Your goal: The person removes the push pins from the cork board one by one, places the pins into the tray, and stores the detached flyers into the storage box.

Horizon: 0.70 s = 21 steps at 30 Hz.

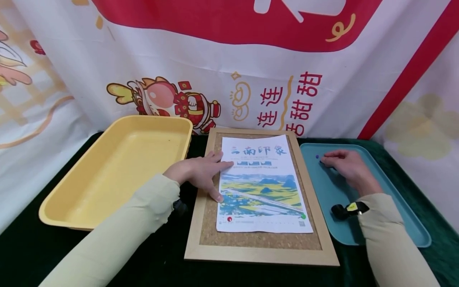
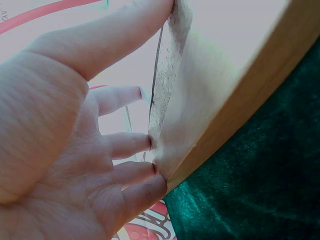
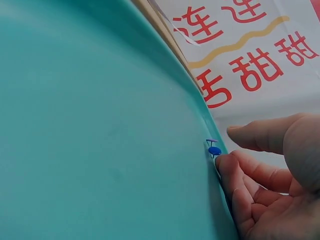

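Beside the yellow tray (image 1: 107,167), the left hand (image 1: 201,173) spreads over the left edge of the corkboard (image 1: 265,240), touching the paper (image 1: 261,191), which stops short of the near edge. The right hand (image 1: 346,165), loosely curled, thumb lifted, reaches two pins (image 3: 214,150) near the far-left corner of the blue tray (image 1: 333,231).

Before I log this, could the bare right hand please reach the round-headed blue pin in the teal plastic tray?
Probably yes: the right hand has a fingertip by the blue pin, and nothing visible bars the way.
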Each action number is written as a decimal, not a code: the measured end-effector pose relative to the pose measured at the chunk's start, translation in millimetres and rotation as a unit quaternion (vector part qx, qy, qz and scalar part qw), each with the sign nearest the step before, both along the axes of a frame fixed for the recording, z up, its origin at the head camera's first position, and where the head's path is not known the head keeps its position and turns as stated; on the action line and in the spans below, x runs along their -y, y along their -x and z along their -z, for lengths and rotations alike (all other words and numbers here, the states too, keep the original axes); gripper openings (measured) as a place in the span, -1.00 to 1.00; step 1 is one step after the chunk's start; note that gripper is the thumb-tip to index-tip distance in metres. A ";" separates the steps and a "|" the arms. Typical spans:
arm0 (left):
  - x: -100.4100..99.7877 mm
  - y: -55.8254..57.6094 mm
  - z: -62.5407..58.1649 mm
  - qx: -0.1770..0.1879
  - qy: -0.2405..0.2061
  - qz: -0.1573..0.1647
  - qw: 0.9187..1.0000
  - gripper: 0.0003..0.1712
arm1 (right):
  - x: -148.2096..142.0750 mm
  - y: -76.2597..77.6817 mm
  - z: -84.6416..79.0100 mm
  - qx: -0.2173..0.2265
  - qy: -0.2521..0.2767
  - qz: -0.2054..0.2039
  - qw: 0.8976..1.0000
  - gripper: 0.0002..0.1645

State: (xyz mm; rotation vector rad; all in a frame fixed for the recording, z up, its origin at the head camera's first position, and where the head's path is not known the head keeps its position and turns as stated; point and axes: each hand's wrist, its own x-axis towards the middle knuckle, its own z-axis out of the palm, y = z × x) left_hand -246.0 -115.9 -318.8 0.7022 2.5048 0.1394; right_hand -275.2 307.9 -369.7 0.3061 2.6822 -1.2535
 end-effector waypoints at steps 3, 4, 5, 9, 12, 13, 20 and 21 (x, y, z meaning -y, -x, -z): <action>0.4 -0.3 -0.5 0.000 -0.003 0.002 1.000 0.24 | 2.7 0.8 -1.5 0.001 0.001 0.008 1.000 -0.30; 0.5 -0.3 -0.5 0.000 -0.003 0.002 1.000 0.24 | 3.6 0.9 -2.1 0.002 0.001 0.010 1.000 -0.30; 0.5 -0.4 -0.8 0.000 -0.003 0.001 1.000 0.24 | 4.6 1.1 -2.7 0.004 0.002 0.012 1.000 -0.29; 1.0 -1.3 -2.3 -0.001 0.001 -0.001 1.000 0.24 | 8.8 3.1 -4.9 0.008 0.010 0.029 1.000 -0.25; 0.8 -1.2 -2.6 -0.001 0.002 0.000 1.000 0.24 | 11.5 3.9 -6.9 0.005 0.010 0.041 0.999 -0.23; 0.8 -1.2 -2.5 -0.001 0.001 0.000 1.000 0.24 | 12.4 3.7 -7.7 0.003 0.009 0.043 0.999 -0.23; 0.9 -0.4 -0.3 -0.003 0.000 0.001 1.000 0.24 | 23.8 -1.2 -16.8 -0.029 0.003 0.036 0.999 -0.23; 0.5 -0.4 -0.2 -0.004 0.002 0.000 1.000 0.24 | 25.9 -2.0 -18.4 -0.034 0.003 0.031 0.999 -0.24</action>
